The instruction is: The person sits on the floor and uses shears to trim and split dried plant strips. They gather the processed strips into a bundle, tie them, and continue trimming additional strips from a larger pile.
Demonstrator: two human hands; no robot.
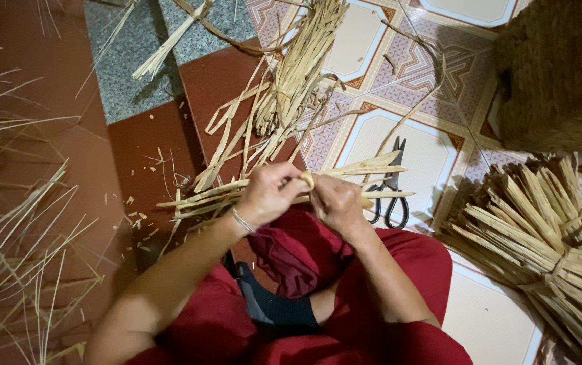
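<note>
Fingers of both hands pinch one dried straw strip between them. Scissors lie just beside the right hand on the tiled floor.

pale tan straw strips, black-handled scissors, red trousers, pink-and-cream patterned floor tiles, grey speckled tile

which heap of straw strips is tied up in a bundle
The bundle at the right, beside the scissors, bound with a strip; the pile ahead lies loose.
</note>
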